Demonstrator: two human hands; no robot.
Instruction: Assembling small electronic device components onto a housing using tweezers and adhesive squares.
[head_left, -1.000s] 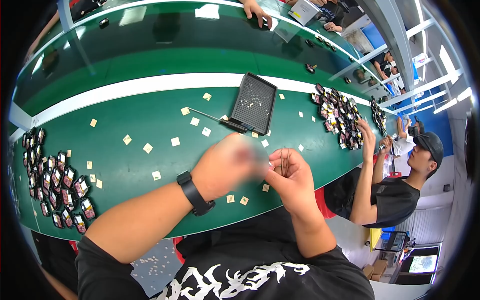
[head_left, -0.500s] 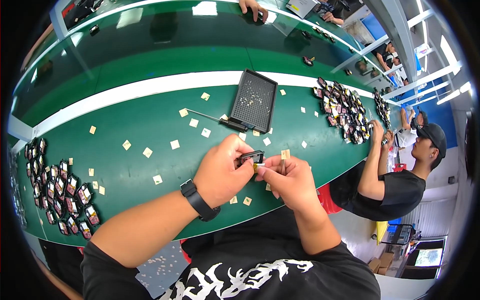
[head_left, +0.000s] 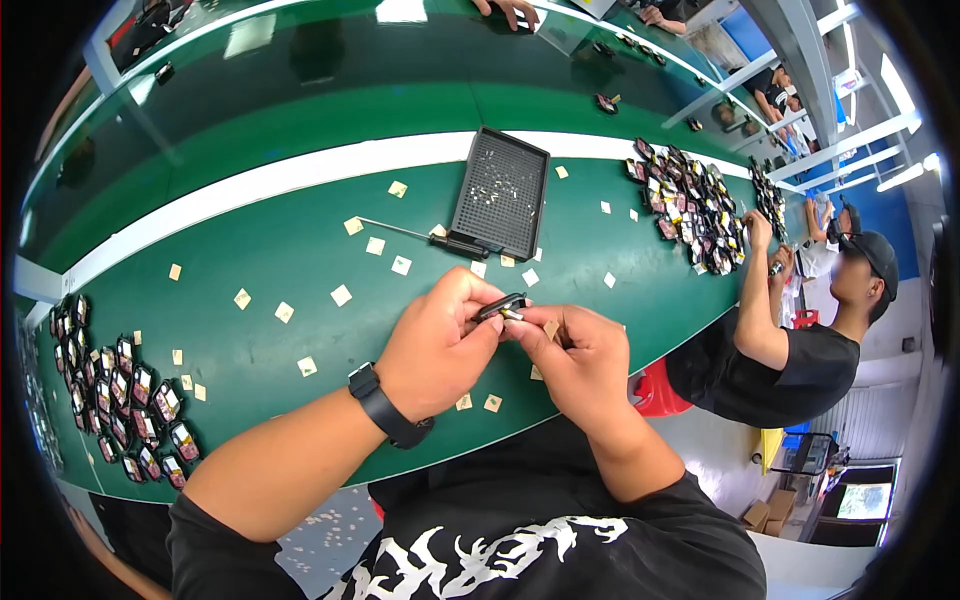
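Observation:
My left hand is closed around a small black electronic housing, thumb and index finger pinching its near edge. My right hand meets it, with thumb and forefinger pressed at a small whitish part on the housing's right end. Out between the right fingers sticks a small cream square, like a paper sticker backing. Fingertips hide most of the contact point. Just beyond the hands lies a screwdriver with a black handle and long thin shaft, next to a black perforated tray with tiny light parts in it.
Cream squares lie scattered over the green table. Piles of similar black housings sit at the left and far right. A white rail runs behind the tray. At the right a co-worker handles parts.
The housing has tilted in my left hand and now shows edge-on. My right fingers have shifted slightly along its end, and the cream square has turned and dropped lower. The view has shifted slightly.

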